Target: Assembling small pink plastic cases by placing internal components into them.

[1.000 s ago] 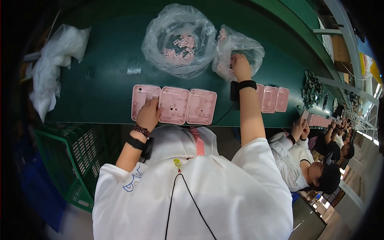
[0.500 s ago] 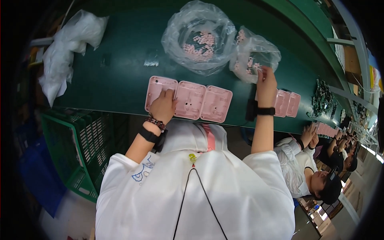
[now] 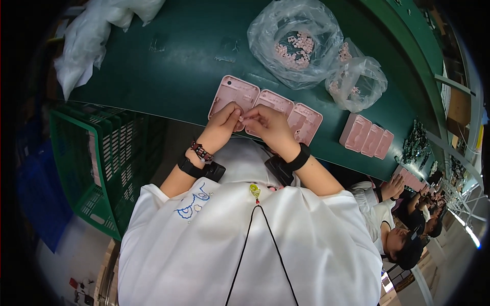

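A: What is the biggest thing here?

B: The long green surface (image 3: pixel 168 76). A green crate (image 3: pixel 97 168) stands below its near edge, on the person's left. White bags (image 3: pixel 87 41) lie at the far left end.

A: And on top?

B: A big clear bag (image 3: pixel 293 43) full of small pink bits, and a smaller clear bag (image 3: pixel 357 81) just beside it. Closer in, three pink shells (image 3: pixel 306 122) lie in a row, touching. More pink shells (image 3: pixel 365 135) stand stacked to the right.

A: What do the hands do?

B: The left hand (image 3: pixel 222 122) and the right hand (image 3: pixel 265 122) meet over the row of shells, near the edge. The fingertips pinch together on something tiny. It is too small to tell what it is, but it may be one of the little pink bits.

A: What could go wrong?

B: The bit is tiny and held only by fingertips, so it could slip. The hands sit near the edge, so a dropped bit could fall off the surface. A push from a wrist could also slide the shells out of their row.
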A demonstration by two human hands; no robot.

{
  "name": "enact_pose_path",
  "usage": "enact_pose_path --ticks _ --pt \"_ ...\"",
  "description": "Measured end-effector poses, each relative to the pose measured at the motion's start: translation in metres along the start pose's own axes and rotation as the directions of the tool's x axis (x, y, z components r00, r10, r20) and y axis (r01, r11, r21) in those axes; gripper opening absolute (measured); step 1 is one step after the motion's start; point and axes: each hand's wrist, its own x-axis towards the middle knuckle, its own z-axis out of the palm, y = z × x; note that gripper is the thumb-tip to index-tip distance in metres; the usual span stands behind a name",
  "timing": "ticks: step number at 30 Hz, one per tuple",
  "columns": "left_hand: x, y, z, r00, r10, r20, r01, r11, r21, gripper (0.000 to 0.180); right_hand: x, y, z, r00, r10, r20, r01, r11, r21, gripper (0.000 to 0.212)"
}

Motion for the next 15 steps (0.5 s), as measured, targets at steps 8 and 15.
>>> enact_pose_path --ticks 8,15 --pt "0.015 -0.013 -0.022 0.649 0.707 -0.281 -0.178 0.500 0.848 0.015 0.071 0.010 -0.017 0.762 -0.565 0.316 0.582 0.385 -0.716 0.010" --pt "0.015 -0.032 -0.042 0.842 0.455 -0.290 -0.148 0.713 0.685 0.024 0.117 0.004 -0.012 0.606 -0.549 0.575 0.681 -0.013 -0.732 0.011"
